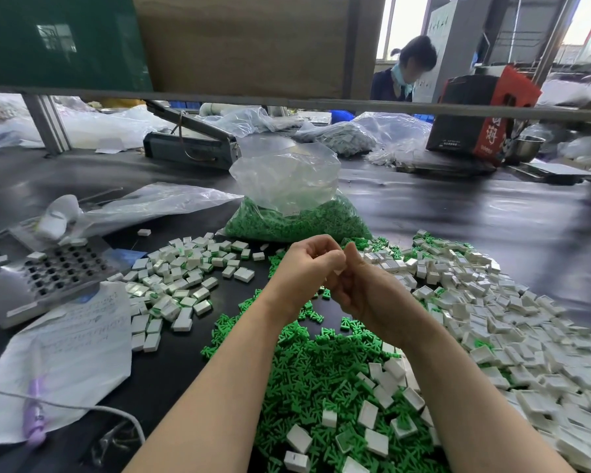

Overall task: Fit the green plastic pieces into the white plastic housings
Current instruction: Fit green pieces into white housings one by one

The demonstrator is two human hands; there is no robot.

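Green plastic pieces (325,373) heaped loose on black table (458,213), directly under both forearms. White plastic housings (512,322) spread in a wide drift to the right; second pile of housings (181,278), some with green showing, to the left. Left hand (304,268) and right hand (365,291) raised together above the heap, fingers curled, tips meeting on something small and pale; cannot tell what. Clear bag of green pieces (297,213) just behind hands. Metal fixture with grid of holes (58,271) far left.
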